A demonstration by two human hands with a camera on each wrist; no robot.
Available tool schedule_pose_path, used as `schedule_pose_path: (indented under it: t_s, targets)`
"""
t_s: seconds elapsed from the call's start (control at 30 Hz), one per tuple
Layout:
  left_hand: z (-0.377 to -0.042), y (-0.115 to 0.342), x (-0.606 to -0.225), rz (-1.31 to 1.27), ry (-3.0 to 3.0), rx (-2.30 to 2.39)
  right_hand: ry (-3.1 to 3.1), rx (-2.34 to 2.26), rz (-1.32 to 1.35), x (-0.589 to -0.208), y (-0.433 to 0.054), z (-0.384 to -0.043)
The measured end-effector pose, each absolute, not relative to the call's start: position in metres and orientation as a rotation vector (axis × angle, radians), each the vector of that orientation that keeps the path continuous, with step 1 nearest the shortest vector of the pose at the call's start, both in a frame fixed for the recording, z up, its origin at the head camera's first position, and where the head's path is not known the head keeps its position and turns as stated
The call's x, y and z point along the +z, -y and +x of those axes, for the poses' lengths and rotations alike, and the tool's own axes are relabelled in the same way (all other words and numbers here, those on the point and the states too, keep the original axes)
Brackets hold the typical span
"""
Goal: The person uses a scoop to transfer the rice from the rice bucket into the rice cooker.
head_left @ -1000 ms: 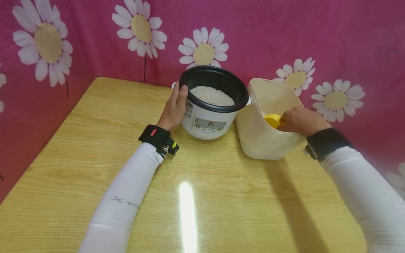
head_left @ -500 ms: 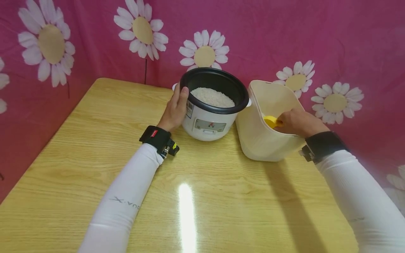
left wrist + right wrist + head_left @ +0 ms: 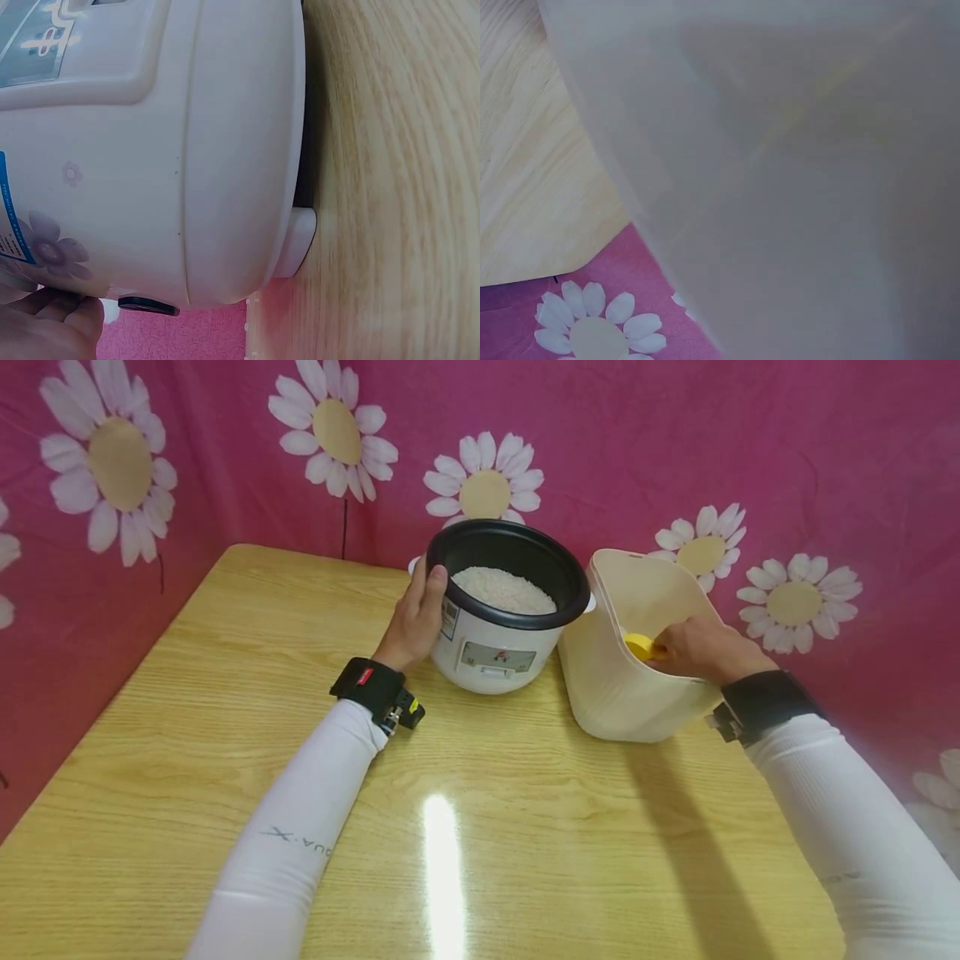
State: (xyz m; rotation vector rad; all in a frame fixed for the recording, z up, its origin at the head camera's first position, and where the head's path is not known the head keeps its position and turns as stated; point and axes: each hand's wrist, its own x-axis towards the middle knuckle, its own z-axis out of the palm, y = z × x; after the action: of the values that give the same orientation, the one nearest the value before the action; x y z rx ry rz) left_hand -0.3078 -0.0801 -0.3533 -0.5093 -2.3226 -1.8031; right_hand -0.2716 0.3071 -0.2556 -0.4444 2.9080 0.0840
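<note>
Both hands are occupied here! The left hand grips the side of a white rice cooker, thumb up at the black rim, fingers around the outer wall. Inside that dark pot lies a bed of white rice. Just beside it stands a tall cream bin, and over its near edge reaches the right hand, fingers curled round a yellow scoop! The scoop sits inside the bin's mouth, partly hidden by the wall; what it carries, I can't tell. Rice cooker and bin both stand on the wooden bench, toward its far side, a bright streak of light gleaming in front. And down low, the left wrist view picks up a small white foot under the cooker, flower print on its side. From the right wrist, the pale bin wall fills most of the picture, blurred. Behind it all hangs a magenta cloth with big white daisies!
</note>
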Motion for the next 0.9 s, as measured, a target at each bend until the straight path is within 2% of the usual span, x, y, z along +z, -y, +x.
schedule_pose_path:
  t_s: [0.43,0.9]
  targets:
    - [-0.307,0.074,-0.355,-0.531,2.344,-1.813,-2.855,0.045,-0.586,-0.256,-0.319,-0.267]
    - [-0.308,0.078,-0.356,-0.546,2.325,-1.8,-2.63,0.019,-0.271,-0.232,-0.312,-0.263]
